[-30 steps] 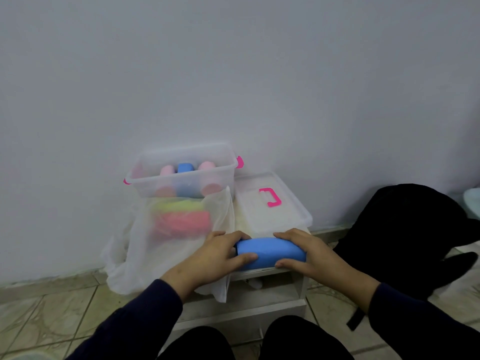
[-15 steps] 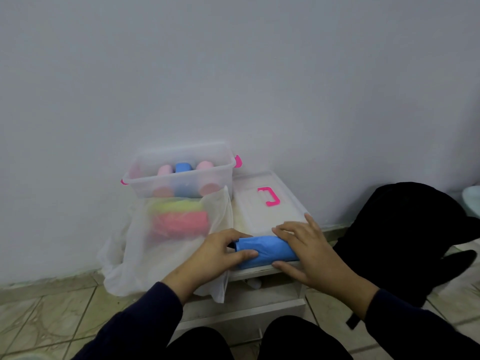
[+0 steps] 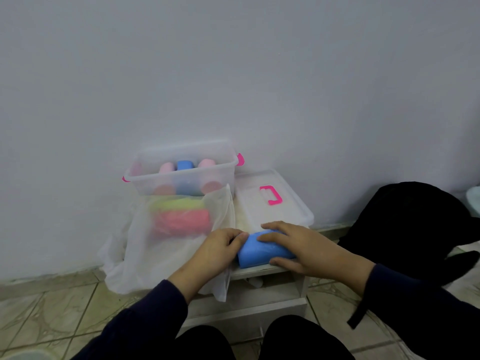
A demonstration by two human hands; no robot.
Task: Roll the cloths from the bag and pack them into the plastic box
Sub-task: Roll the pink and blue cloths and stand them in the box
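A blue rolled cloth (image 3: 262,249) lies along the front edge of a low white surface (image 3: 259,268), held between both hands. The left hand (image 3: 218,252) presses against the roll's left end, its fingers (image 3: 237,237) curled together over that end. The right hand (image 3: 298,249) lies on top of the roll, its fingers (image 3: 272,236) spread flat across the upper side and its thumb (image 3: 281,261) tucked along the near side, so the roll sits under the palm and between thumb and fingers. Whether the roll is fully wound cannot be told, since the hands cover much of it. Just left of the roll, touching the left hand, stands a translucent white bag (image 3: 171,245) through which two bundles show, one yellow-green (image 3: 176,205) above one pink-red (image 3: 181,220); their exact number is blurred by the fabric. Behind the bag, against the wall, sits one clear plastic box with pink latches (image 3: 181,178), open, holding upright rolls: one blue (image 3: 185,165) and at least two pink (image 3: 166,168), with a faint third pink shape at the left wall. To the right of the box, behind the hands, lies one clear lid with a pink handle (image 3: 271,196), flat on the surface. A black bag (image 3: 405,229) rests on the tiled floor (image 3: 52,315) to the right.
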